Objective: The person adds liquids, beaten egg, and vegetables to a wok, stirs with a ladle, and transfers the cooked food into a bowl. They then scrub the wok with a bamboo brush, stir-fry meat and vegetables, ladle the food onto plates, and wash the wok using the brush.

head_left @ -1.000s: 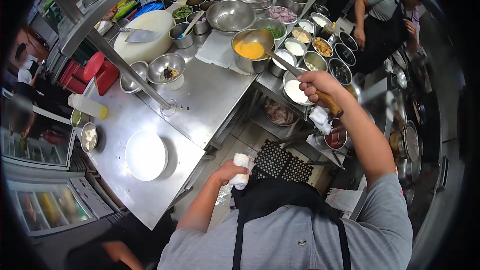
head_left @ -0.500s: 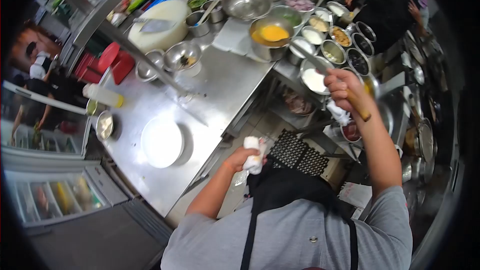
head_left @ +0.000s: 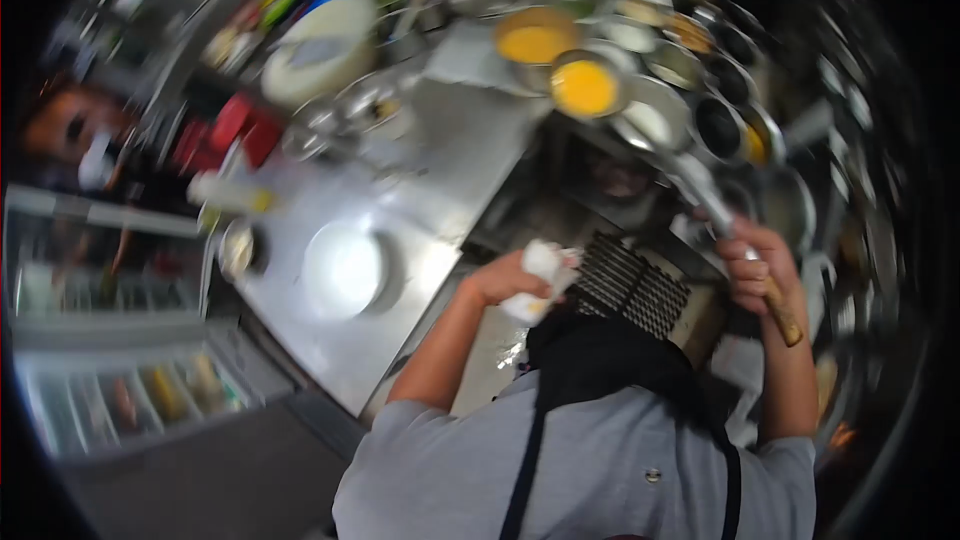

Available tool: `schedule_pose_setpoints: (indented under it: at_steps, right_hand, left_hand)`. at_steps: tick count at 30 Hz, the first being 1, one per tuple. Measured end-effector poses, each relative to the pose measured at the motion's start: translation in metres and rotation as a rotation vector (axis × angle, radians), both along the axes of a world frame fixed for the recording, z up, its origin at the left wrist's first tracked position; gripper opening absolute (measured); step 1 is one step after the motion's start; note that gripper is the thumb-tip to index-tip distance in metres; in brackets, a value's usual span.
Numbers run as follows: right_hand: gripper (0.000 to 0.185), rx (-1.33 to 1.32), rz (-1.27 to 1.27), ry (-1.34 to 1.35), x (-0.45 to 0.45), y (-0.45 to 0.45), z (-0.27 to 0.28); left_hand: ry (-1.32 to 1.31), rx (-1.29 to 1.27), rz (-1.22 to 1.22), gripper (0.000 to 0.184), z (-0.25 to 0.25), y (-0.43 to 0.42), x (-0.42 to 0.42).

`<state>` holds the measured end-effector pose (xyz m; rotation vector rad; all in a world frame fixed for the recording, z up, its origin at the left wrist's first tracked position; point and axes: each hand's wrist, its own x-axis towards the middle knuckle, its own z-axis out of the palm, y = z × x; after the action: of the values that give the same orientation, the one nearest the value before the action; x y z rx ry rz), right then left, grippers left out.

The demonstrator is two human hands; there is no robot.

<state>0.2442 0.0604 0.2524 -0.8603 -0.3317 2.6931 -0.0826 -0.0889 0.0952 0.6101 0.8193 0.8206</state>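
- The right hand (head_left: 757, 265) has its fingers wrapped around the handle of a long ladle (head_left: 703, 192), whose wooden end sticks out below the grip.
- The ladle's bowl is filled nearly to its rim with yellow liquid (head_left: 585, 88). It overlaps the near rim of a metal pot (head_left: 540, 16) with more of the same colour inside; how high it hangs, or whether it touches the pot, I cannot tell.
- That pot stands by the counter (head_left: 460, 145) edge that faces the person, at the end far from a white round dish (head_left: 343, 270).
- The ladle's shaft slants past a bowl of white contents (head_left: 676, 112), beyond that same edge.
- The left hand (head_left: 515, 277) has its fingers closed on a folded white cloth (head_left: 540, 280), held off the counter, just outside its edge.
- The white round dish sits nearer the counter's close corner, well apart from both hands; a squeeze bottle (head_left: 230, 192) lies near the opposite edge, blurred.
- My reading: the step in hand is moving a ladleful of yellow liquid; its destination cannot be told.
- The next move seems to call for a steady right wrist and a level ladle, clear of neighbouring rims, since so full a bowl could spill.
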Motion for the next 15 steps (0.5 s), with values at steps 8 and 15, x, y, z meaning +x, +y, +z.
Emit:
schedule_pose_setpoints:
  at_steps: [8,15]
  right_hand:
    - [0.039,-0.073,-0.267,-0.165,0.167,-0.172,0.034]
    - [0.044,-0.065,-0.754,-0.302,0.286,-0.327,0.089]
  left_hand:
    - [0.155,-0.174,-0.351,0.057,-0.06,0.032,0.102]
    - [0.058,-0.356,-0.439,0.036,-0.094,0.052,0.326]
